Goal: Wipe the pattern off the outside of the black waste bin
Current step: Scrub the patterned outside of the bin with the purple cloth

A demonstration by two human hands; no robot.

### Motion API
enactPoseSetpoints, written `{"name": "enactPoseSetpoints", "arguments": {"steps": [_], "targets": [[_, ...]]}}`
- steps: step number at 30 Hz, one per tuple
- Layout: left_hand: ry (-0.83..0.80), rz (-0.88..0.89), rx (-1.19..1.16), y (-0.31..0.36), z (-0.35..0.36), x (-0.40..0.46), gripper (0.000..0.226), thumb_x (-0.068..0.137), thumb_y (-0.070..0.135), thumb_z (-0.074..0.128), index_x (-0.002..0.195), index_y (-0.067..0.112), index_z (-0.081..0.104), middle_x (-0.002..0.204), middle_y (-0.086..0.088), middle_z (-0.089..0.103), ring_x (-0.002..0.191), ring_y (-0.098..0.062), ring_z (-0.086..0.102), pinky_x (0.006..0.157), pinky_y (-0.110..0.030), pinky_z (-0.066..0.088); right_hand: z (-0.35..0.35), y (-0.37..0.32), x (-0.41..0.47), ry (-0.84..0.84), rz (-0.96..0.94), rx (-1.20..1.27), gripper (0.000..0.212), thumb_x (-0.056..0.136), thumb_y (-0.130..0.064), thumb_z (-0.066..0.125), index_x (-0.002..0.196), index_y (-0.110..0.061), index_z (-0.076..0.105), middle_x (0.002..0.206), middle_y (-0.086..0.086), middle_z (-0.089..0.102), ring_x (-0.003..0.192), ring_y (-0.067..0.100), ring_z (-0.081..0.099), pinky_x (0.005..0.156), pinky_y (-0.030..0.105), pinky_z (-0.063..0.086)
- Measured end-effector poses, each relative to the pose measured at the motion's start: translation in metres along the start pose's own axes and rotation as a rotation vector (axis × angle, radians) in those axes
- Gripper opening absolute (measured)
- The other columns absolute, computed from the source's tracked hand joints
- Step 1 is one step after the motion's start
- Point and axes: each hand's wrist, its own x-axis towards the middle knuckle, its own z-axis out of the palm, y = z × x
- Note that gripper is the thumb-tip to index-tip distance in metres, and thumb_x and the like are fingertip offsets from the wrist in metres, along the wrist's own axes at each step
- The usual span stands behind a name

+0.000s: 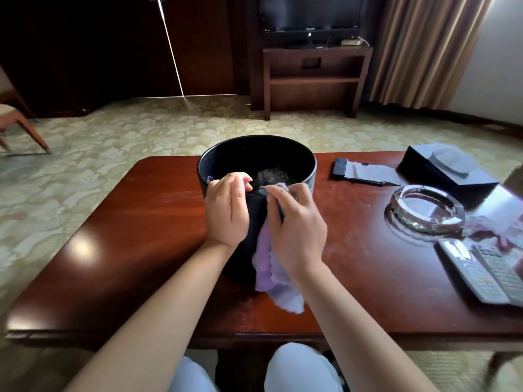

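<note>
Head view: The black waste bin point(256, 165) stands upright on the wooden table point(141, 222), directly in front of the person. The left hand point(226, 212) grips the near rim, fingers curled over the edge into the bin, thumb outside. The right hand point(294, 222) presses a purple cloth point(268, 267) against the near outer wall just below the rim, fingers close together and bent over the cloth; the cloth's free end hangs down onto the table.

Handling assessment: The bin appears rigid and smooth-walled, probably light enough to slide or tip under wiping pressure. Hold it at the rim, opposite the wiping force. The cloth is soft and limp; bunch it under the fingers. No pattern is visible on the exposed wall.
</note>
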Motion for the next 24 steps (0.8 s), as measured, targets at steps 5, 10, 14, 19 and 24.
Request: {"name": "enactPoseSetpoints", "arguments": {"steps": [5, 10, 14, 19, 24], "targets": [[-0.005, -0.005, -0.016, -0.001, 0.001, 0.0, 0.042, 0.095, 0.018, 0.026, 0.085, 0.002, 0.063, 0.074, -0.005, 0.063, 0.073, -0.012, 0.054, 0.07, -0.031, 0.038, 0.001, 0.015, 0.004, 0.05, 0.154, 0.076, 0.02, 0.091, -0.023, 0.054, 0.101, -0.024, 0.071, 0.09, 0.0, 0.058, 0.069, 0.019, 0.059, 0.05, 0.023, 0.039], [0.008, -0.012, -0.016, 0.001, 0.001, 0.001, 0.041, 0.095, 0.018, 0.025, 0.082, 0.003, 0.062, 0.074, -0.001, 0.06, 0.072, -0.013, 0.054, 0.068, -0.034, 0.039, 0.012, -0.006, -0.011, -0.009, -0.016, 0.127, 0.025, 0.093, -0.025, 0.048, 0.103, -0.02, 0.07, 0.086, 0.003, 0.056, 0.067, 0.019, 0.058, 0.044, 0.03, 0.045], [-0.002, -0.031, -0.039, 0.002, 0.0, 0.002, 0.043, 0.095, 0.02, 0.025, 0.083, 0.002, 0.062, 0.074, -0.002, 0.06, 0.072, -0.016, 0.055, 0.068, -0.035, 0.042, 0.011, -0.005, -0.011, -0.026, -0.093, 0.08, 0.027, 0.093, -0.028, 0.046, 0.106, -0.024, 0.07, 0.086, 0.0, 0.057, 0.066, 0.018, 0.059, 0.039, 0.027, 0.042], [0.0, -0.028, -0.055, 0.002, 0.0, 0.002, 0.042, 0.096, 0.021, 0.025, 0.082, 0.004, 0.061, 0.073, -0.004, 0.06, 0.071, -0.016, 0.056, 0.067, -0.039, 0.044, 0.001, 0.02, -0.005, 0.056, 0.009, 0.0, 0.025, 0.091, -0.025, 0.051, 0.106, -0.025, 0.071, 0.085, -0.004, 0.059, 0.065, 0.014, 0.059, 0.046, 0.018, 0.033], [0.011, -0.016, -0.03, 0.002, 0.002, 0.002, 0.042, 0.095, 0.02, 0.025, 0.08, 0.003, 0.061, 0.072, -0.005, 0.06, 0.071, -0.014, 0.054, 0.067, -0.037, 0.041, 0.007, 0.004, -0.01, -0.015, -0.094, 0.018, 0.028, 0.092, -0.026, 0.046, 0.106, -0.023, 0.07, 0.083, -0.001, 0.057, 0.065, 0.016, 0.057, 0.042, 0.023, 0.037]]}}
